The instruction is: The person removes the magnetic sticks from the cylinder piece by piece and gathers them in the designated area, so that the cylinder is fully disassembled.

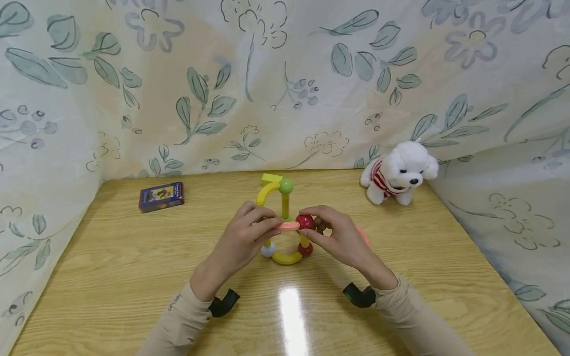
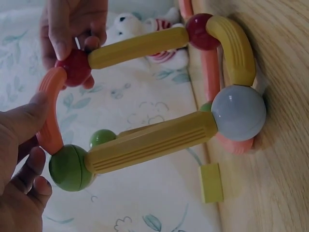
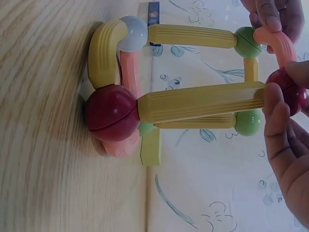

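Note:
My left hand pinches a pink curved rod between thumb and fingers at the top front of a ball-and-rod frame. At that rod's right end, my right hand holds a red ball. In the left wrist view, the rod's other end meets a green ball. Yellow straight rods run down from both top balls to a pale grey ball and a lower red ball. Between those lower balls lies a yellow curved rod. Another green ball tops the back.
A yellow block lies behind the frame on the wooden table. The small blue and red box is at the back left, a white plush dog at the back right. Part of a pink piece shows behind my right hand.

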`<state>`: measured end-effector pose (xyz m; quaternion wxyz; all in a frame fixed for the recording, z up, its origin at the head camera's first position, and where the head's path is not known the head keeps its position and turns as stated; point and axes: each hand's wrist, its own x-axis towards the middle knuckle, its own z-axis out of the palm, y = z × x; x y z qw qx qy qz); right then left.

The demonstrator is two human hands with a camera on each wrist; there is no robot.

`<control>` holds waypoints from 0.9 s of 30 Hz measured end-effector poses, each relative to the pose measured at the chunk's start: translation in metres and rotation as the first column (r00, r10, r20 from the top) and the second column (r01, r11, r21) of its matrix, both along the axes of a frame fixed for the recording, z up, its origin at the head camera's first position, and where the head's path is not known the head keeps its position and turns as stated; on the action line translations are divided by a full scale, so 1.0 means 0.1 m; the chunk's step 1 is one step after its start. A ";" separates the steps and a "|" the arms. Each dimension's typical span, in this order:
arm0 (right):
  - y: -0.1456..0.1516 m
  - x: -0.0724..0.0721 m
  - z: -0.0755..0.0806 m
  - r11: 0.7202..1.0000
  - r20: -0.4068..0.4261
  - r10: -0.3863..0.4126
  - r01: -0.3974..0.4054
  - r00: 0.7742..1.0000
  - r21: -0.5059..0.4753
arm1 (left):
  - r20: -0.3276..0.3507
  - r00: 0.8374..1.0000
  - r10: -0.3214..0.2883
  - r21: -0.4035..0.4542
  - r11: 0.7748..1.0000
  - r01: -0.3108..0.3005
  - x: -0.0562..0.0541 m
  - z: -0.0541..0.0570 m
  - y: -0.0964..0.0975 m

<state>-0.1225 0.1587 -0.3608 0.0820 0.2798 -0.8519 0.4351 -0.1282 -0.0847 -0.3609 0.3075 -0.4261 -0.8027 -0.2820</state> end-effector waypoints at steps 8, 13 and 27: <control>-0.01 0.01 0.00 1.000 0.023 0.008 -0.007 1.000 -0.031 | -0.002 1.000 0.027 -0.026 0.999 -0.027 0.01 0.01 0.01; -0.01 0.02 0.01 1.000 0.036 -0.013 0.013 0.999 -0.017 | -0.012 0.999 0.030 -0.036 0.999 -0.031 0.02 0.01 0.01; 0.04 0.03 0.02 0.998 0.023 -0.069 0.069 0.997 0.013 | -0.212 0.973 0.087 -0.182 0.975 -0.127 0.03 0.01 0.00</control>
